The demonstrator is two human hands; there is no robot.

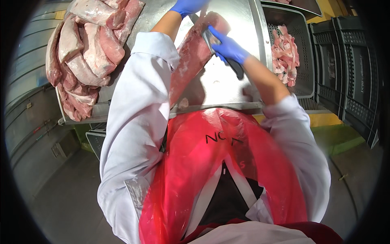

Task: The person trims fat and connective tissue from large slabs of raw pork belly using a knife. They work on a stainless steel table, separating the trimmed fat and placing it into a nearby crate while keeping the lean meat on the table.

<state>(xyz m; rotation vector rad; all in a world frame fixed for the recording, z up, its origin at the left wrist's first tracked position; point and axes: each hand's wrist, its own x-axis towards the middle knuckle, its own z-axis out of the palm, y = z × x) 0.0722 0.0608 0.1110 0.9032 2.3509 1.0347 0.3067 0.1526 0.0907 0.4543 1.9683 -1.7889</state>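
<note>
Gripping black-handled knife [235, 67] in right hand [231, 46], likely for control. Seemingly steadying long meat piece [193, 57], laid on steel table [239, 12] probably for support, from far end with left hand [189, 6]; can't tell finger closure.

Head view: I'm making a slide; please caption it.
Right hand holds a tool at a long meat piece, left hand near its far end.

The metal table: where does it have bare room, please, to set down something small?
On the table, bare metal shows between the long meat piece, right rim and front edge, below the right hand and its black-handled tool; another patch lies above that hand. The meat pile crowds the left side.
</note>
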